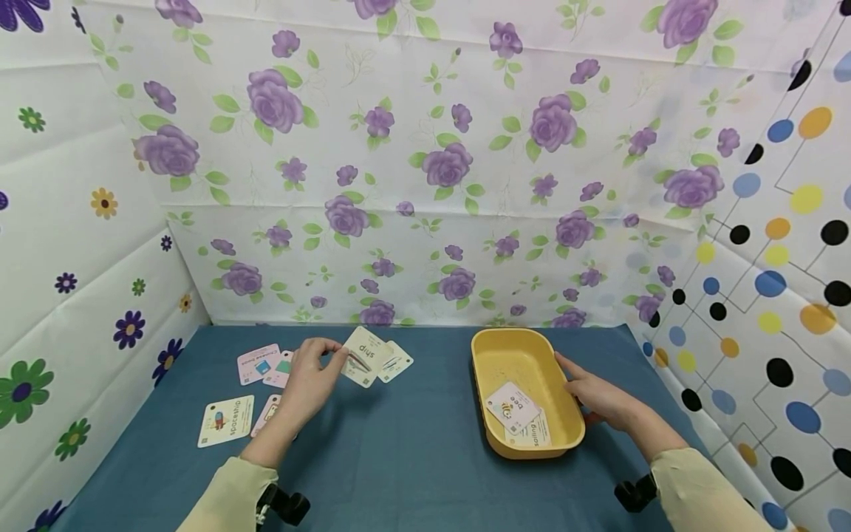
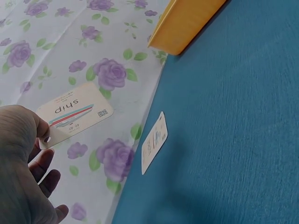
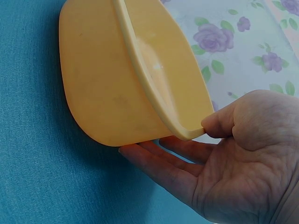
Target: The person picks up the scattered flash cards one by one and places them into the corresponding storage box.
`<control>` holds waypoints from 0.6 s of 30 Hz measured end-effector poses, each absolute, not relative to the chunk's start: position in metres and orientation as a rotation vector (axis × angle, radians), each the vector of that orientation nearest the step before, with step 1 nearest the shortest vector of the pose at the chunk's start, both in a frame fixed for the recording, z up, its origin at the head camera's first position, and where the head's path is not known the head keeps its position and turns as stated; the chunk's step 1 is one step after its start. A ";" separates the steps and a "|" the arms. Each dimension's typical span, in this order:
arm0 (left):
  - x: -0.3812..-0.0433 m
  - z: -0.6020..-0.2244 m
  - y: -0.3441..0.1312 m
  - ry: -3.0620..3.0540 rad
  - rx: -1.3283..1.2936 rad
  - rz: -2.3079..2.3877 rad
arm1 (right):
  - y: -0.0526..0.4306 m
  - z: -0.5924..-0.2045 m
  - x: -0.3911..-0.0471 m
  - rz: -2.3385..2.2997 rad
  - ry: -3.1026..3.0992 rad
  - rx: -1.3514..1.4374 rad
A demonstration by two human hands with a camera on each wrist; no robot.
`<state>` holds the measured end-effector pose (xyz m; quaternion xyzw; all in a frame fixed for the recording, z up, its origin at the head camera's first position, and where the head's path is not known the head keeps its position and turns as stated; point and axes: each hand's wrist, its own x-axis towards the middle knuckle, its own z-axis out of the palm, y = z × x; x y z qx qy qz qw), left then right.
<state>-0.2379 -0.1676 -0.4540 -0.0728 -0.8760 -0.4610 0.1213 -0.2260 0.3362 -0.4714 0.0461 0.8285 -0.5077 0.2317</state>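
My left hand pinches a cream card between thumb and fingertips, raised above the blue tabletop. The left wrist view shows the word "ship" and a boat picture on this card. Just beyond it lies another pale card, partly covered in the head view. On the right, my right hand grips the side of a yellow plastic tub, thumb at the rim and fingers against the outside. Inside the tub, a "bee" card overlaps a "sailing" card, whose remaining text is hidden.
Left of my left forearm lie a "spaceship" card, a pink card and others partly hidden by the hand. A floral cloth hangs behind the blue table, with patterned cloths at both sides.
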 end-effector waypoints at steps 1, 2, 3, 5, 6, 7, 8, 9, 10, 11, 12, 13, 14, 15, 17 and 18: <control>-0.238 -0.454 -0.167 -2.554 -0.216 -1.349 | 0.336 -0.471 -0.226 -1.395 2.279 0.126; -0.238 -0.454 -0.166 -2.549 -0.216 -1.353 | 0.336 -0.472 -0.226 -1.395 2.279 0.126; -0.238 -0.454 -0.165 -2.545 -0.217 -1.355 | 0.336 -0.472 -0.226 -1.395 2.279 0.127; -0.239 -0.454 -0.163 -2.538 -0.221 -1.363 | 0.337 -0.472 -0.226 -1.395 2.279 0.126; -0.239 -0.454 -0.162 -2.535 -0.225 -1.368 | 0.337 -0.472 -0.226 -1.395 2.278 0.126; -0.239 -0.453 -0.161 -2.534 -0.229 -1.373 | 0.337 -0.472 -0.226 -1.396 2.278 0.128; -0.238 -0.453 -0.160 -2.533 -0.231 -1.380 | 0.337 -0.472 -0.226 -1.397 2.277 0.128; -0.238 -0.452 -0.159 -2.532 -0.235 -1.385 | 0.337 -0.472 -0.226 -1.398 2.276 0.129; -0.238 -0.451 -0.157 -2.527 -0.243 -1.391 | 0.337 -0.472 -0.226 -1.399 2.276 0.129; -0.238 -0.450 -0.156 -2.524 -0.249 -1.399 | 0.337 -0.473 -0.227 -1.400 2.276 0.129; -0.238 -0.449 -0.155 -2.520 -0.255 -1.404 | 0.337 -0.473 -0.227 -1.401 2.275 0.128; -0.238 -0.448 -0.154 -2.514 -0.260 -1.409 | 0.337 -0.472 -0.227 -1.401 2.274 0.127; -0.238 -0.447 -0.152 -2.508 -0.265 -1.413 | 0.337 -0.472 -0.227 -1.400 2.274 0.124; -0.238 -0.447 -0.151 -2.502 -0.272 -1.412 | 0.337 -0.472 -0.227 -1.403 2.271 0.125; -0.238 -0.445 -0.147 -2.497 -0.276 -1.419 | 0.338 -0.472 -0.227 -1.407 2.265 0.126; -0.239 -0.444 -0.145 -2.495 -0.277 -1.420 | 0.338 -0.472 -0.227 -1.409 2.261 0.129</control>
